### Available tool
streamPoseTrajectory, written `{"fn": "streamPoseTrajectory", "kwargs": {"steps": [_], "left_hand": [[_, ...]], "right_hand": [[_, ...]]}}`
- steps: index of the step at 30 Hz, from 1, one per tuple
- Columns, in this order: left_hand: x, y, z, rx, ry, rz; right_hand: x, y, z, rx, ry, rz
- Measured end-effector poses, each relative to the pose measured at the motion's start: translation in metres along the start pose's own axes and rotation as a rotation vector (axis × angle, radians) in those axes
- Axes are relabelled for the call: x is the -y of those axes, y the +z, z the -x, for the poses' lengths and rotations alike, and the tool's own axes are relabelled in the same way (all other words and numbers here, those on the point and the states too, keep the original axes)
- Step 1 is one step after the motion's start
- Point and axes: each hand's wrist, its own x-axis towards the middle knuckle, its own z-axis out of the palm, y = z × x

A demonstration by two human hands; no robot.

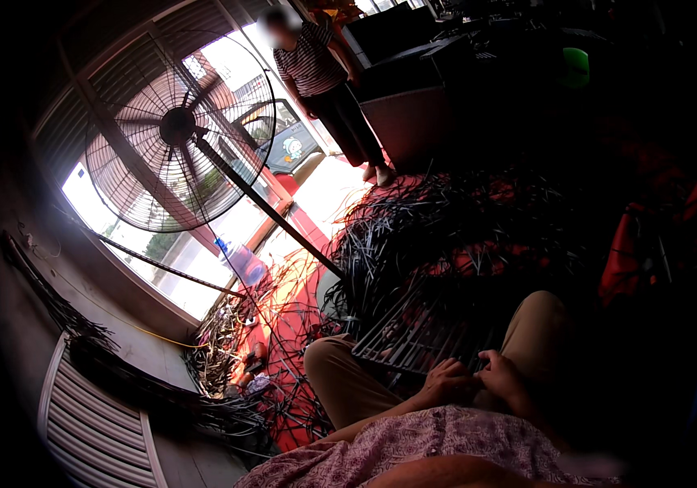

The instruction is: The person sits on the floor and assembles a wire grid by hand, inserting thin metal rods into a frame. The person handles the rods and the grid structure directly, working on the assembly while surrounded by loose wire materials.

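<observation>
A partly woven lattice of dark flat strips (401, 335) lies across my lap, between my bent knees. At its near edge my left hand (446, 381) has its fingers bent down and closed on the strips. Close beside it, my right hand (498, 376) is curled, thumb on top, at the same edge. Deep shadow hides what lies in its fingers. Loose ends of the lattice reach away from me toward a big tangle of dark strips (454, 215) on the red floor.
A large pedestal fan (177, 126) stands at the left before a bright doorway. Beyond the tangle, a person in a striped top (316, 65) stands near a dark counter (409, 122). A white slatted frame (100, 415) and bundled strips (145, 382) line the left wall. Red objects (629, 252) show dimly at right.
</observation>
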Motion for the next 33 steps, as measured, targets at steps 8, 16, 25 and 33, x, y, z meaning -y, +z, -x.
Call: {"fn": "streamPoseTrajectory", "kwargs": {"steps": [8,16,25,33], "left_hand": [[0.0,0.0,0.0,0.0,-0.012,0.002],[0.017,0.015,0.01,-0.046,0.042,-0.005],[-0.005,-0.004,-0.006,-0.02,0.02,0.036],[-0.003,-0.001,-0.005,-0.032,0.01,0.037]], "right_hand": [[0.001,-0.001,-0.004,0.054,0.048,0.003],[-0.009,0.003,-0.008,0.038,0.046,-0.024],[-0.009,0.001,-0.006,0.021,-0.011,-0.016],[-0.006,0.0,-0.004,0.019,0.0,-0.022]]}}
